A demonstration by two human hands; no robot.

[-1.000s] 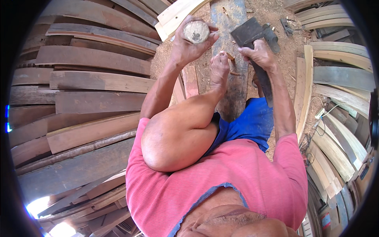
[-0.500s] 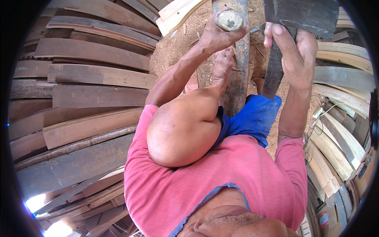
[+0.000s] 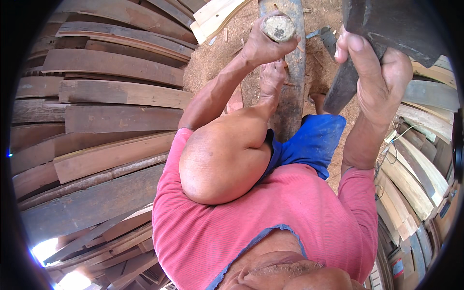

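My left hand [image 3: 261, 47] is closed around an upright chisel [image 3: 279, 29]. The pale, battered round top of its wooden handle shows, while its blade is hidden below my fist. This hand is over a long worn plank [image 3: 292, 96], just beyond my bare foot [image 3: 273, 77]. Off to the right, my right hand [image 3: 382, 79] grips a dark mallet [image 3: 394, 29] with a big blocky head. The handle's end [image 3: 340, 89] slants back toward me. The mallet's head is raised, apart from the chisel, and partly cut off by the picture's rim.
Stacked boards [image 3: 121, 92] fill the left side. More planks and offcuts [image 3: 411, 179] lie at the right, with a thin cable [image 3: 403, 129] among them. Shavings and sawdust [image 3: 212, 63] cover the ground. A pale curved wooden piece [image 3: 217, 19] lies at the far left of the plank.
My right hand has swung the mallet outward to the right, and its head looks larger and closer. My left hand with the chisel has shifted very slightly left.
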